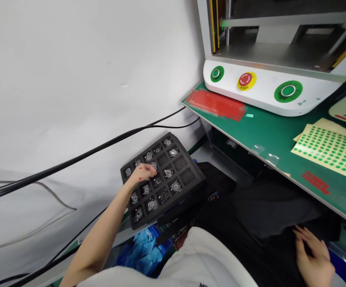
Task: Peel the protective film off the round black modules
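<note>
My left hand (143, 173) reaches down over a black foam tray (187, 177) that sits low to my left. Its fingers are curled on one of the small round metal parts (158, 181) in the tray's pockets. Whether the part is lifted I cannot tell. Several pockets hold such parts, and a few at the right side are bare. My right hand (313, 257) rests flat, fingers apart, on dark cloth on my lap under the bench edge. It holds nothing.
A green bench (265, 127) carries a white press machine (268, 85) with two green buttons and a red stop button (246, 81). Green dot sticker sheets (331, 149) lie at right. Black cables (71, 161) run along the white wall. Blue material (143, 251) lies below the tray.
</note>
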`<action>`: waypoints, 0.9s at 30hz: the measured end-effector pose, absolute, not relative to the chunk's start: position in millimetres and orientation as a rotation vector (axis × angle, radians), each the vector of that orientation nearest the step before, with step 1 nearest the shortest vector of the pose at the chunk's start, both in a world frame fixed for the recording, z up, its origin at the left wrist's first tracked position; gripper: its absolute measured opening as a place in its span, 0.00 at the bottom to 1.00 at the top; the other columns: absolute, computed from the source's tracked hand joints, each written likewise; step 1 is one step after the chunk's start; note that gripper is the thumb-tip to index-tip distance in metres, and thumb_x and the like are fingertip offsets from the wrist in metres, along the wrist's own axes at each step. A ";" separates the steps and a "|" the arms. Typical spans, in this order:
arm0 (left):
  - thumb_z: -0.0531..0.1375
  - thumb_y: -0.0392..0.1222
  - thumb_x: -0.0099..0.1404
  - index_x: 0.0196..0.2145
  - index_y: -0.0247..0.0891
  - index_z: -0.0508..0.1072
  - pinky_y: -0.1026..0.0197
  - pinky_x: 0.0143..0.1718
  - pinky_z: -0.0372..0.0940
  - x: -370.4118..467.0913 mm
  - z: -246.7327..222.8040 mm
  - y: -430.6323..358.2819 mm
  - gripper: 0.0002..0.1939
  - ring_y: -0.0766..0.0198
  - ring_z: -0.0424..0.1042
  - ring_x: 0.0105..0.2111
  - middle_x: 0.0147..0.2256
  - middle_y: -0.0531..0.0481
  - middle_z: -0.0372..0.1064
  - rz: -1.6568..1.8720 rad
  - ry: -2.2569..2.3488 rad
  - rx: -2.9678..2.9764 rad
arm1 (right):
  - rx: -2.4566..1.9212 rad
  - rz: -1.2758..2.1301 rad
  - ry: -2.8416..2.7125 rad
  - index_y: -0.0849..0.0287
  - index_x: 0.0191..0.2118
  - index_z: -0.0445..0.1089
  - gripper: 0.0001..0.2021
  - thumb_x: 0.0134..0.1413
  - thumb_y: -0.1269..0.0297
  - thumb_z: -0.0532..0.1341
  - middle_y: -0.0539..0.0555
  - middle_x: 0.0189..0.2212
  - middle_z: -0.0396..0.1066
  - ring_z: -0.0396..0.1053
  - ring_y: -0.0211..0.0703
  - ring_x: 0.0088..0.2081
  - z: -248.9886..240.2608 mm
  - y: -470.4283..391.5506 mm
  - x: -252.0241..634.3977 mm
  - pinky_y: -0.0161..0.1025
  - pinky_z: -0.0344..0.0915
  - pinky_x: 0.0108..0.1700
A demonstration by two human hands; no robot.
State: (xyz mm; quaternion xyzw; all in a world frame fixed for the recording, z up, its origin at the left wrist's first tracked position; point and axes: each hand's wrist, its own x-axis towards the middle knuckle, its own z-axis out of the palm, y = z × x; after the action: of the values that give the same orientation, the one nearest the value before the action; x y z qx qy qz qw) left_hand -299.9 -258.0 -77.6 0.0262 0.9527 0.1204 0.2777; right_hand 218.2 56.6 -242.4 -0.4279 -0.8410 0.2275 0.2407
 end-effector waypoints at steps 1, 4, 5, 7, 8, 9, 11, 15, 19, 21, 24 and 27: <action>0.62 0.43 0.65 0.32 0.32 0.73 0.61 0.31 0.70 -295.7 -79.1 -258.4 0.10 0.67 0.72 0.27 0.28 0.53 0.72 0.292 2.509 0.061 | -1.170 0.619 -2.298 0.64 0.34 0.75 0.30 0.60 0.41 0.48 0.67 0.39 0.78 0.74 0.66 0.47 -242.2 56.6 217.9 0.66 0.60 0.57; 0.62 0.44 0.65 0.34 0.32 0.73 0.60 0.32 0.70 -279.7 -85.6 -257.9 0.10 0.66 0.72 0.28 0.29 0.52 0.72 0.191 2.504 0.066 | -1.153 0.589 -2.289 0.63 0.34 0.75 0.29 0.60 0.42 0.49 0.66 0.38 0.78 0.75 0.65 0.46 -240.5 56.4 215.7 0.65 0.61 0.57; 0.62 0.45 0.65 0.35 0.33 0.73 0.58 0.35 0.70 -274.4 -87.7 -257.1 0.10 0.65 0.72 0.30 0.31 0.51 0.72 0.158 2.536 0.082 | -1.144 0.588 -2.286 0.63 0.34 0.75 0.28 0.60 0.43 0.49 0.65 0.38 0.78 0.75 0.64 0.46 -239.8 56.2 214.9 0.65 0.61 0.57; 0.62 0.45 0.64 0.36 0.34 0.73 0.55 0.40 0.69 -265.4 -90.2 -255.2 0.10 0.62 0.73 0.35 0.35 0.49 0.73 0.108 2.607 0.122 | -1.130 0.597 -2.280 0.62 0.34 0.75 0.27 0.61 0.43 0.49 0.64 0.38 0.78 0.75 0.63 0.46 -239.4 56.0 214.0 0.65 0.61 0.58; 0.63 0.45 0.64 0.36 0.34 0.73 0.54 0.41 0.68 -262.1 -90.2 -254.3 0.10 0.62 0.72 0.37 0.36 0.48 0.73 0.093 2.639 0.138 | -1.125 0.600 -2.274 0.62 0.34 0.75 0.27 0.61 0.44 0.50 0.64 0.38 0.78 0.75 0.63 0.46 -240.2 56.2 214.2 0.64 0.61 0.58; 0.63 0.45 0.63 0.36 0.34 0.73 0.54 0.42 0.68 -259.7 -89.2 -253.6 0.10 0.61 0.72 0.37 0.36 0.48 0.72 0.087 2.664 0.148 | -1.123 0.599 -2.266 0.62 0.34 0.75 0.26 0.61 0.44 0.50 0.64 0.38 0.78 0.75 0.63 0.46 -241.8 56.6 214.9 0.65 0.61 0.58; 0.65 0.45 0.61 0.32 0.34 0.73 0.56 0.39 0.67 -256.5 -83.2 -252.1 0.10 0.62 0.72 0.33 0.31 0.50 0.72 0.095 2.703 0.152 | -1.128 0.594 -2.257 0.62 0.34 0.75 0.26 0.60 0.44 0.50 0.65 0.38 0.78 0.75 0.62 0.46 -246.7 58.2 217.1 0.65 0.61 0.57; 0.69 0.41 0.51 0.21 0.37 0.68 0.62 0.28 0.60 -245.7 -53.8 -238.4 0.13 0.63 0.66 0.24 0.19 0.56 0.62 0.205 2.810 0.170 | -1.070 0.526 -2.302 0.62 0.32 0.75 0.26 0.61 0.46 0.49 0.65 0.35 0.78 0.76 0.63 0.43 -242.9 59.7 211.6 0.65 0.64 0.53; 0.64 0.49 0.55 0.21 0.38 0.64 0.65 0.25 0.55 -210.4 -7.9 -187.3 0.16 0.67 0.61 0.22 0.19 0.57 0.58 0.535 2.801 0.454 | -0.857 0.529 -2.350 0.60 0.32 0.75 0.16 0.59 0.55 0.56 0.59 0.30 0.79 0.77 0.52 0.33 -178.4 43.9 168.9 0.52 0.72 0.45; 0.63 0.51 0.56 0.23 0.38 0.65 0.66 0.25 0.55 -182.8 13.9 -149.3 0.15 0.69 0.60 0.22 0.21 0.57 0.59 0.768 2.677 0.694 | -0.761 0.713 -2.288 0.57 0.36 0.76 0.09 0.59 0.60 0.59 0.56 0.33 0.79 0.77 0.49 0.36 -127.6 29.8 136.1 0.46 0.73 0.44; 0.65 0.46 0.54 0.22 0.37 0.66 0.66 0.22 0.54 -136.3 37.4 -95.0 0.13 0.69 0.59 0.22 0.22 0.55 0.60 1.134 2.171 1.085 | -0.706 1.154 -2.105 0.55 0.43 0.73 0.08 0.59 0.64 0.60 0.55 0.37 0.79 0.77 0.45 0.38 -58.5 13.1 94.3 0.41 0.74 0.42; 0.67 0.41 0.54 0.22 0.37 0.69 0.66 0.19 0.52 -96.1 47.9 -57.9 0.10 0.71 0.57 0.20 0.23 0.55 0.60 1.121 1.811 1.363 | -0.662 1.537 -1.802 0.55 0.49 0.70 0.13 0.59 0.61 0.61 0.55 0.39 0.78 0.77 0.43 0.38 -20.4 9.0 80.4 0.40 0.75 0.42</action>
State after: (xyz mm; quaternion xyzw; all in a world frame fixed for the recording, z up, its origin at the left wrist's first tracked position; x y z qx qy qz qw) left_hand -96.1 -57.9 47.9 0.5138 0.6829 0.4226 0.3018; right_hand 80.4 9.0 -20.4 -0.2536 -0.6905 0.5890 0.3346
